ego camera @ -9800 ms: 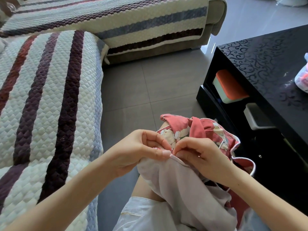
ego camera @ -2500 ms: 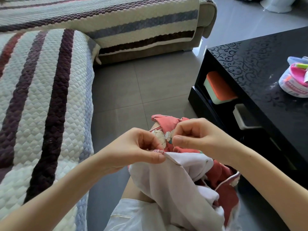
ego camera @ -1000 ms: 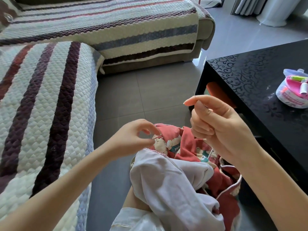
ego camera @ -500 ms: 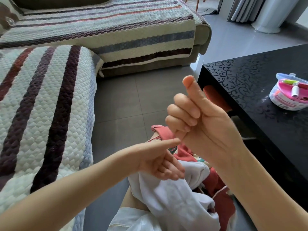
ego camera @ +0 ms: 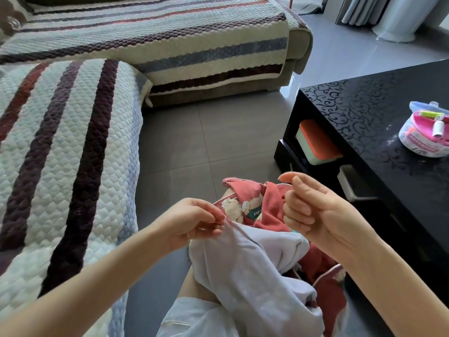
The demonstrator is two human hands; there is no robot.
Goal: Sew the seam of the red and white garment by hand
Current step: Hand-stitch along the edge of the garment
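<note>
The left hand [ego camera: 192,222] pinches the seam edge of the red and white garment [ego camera: 245,268] between thumb and fingertips; the right hand [ego camera: 313,210] is raised just beside it, fingers curled, thumb on forefinger, though I cannot tell whether it holds a needle or thread; the garment lies bunched on the lap; right, a black coffee table [ego camera: 364,113] carries a sewing kit tub [ego camera: 427,139]; left, a striped sofa cover [ego camera: 73,147].

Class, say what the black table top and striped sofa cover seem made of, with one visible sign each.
Black table top: likely glass or lacquer, glossy; it mirrors light over a scroll pattern. Striped sofa cover: soft quilted fabric, matt; puffy scale-like stitching.
</note>
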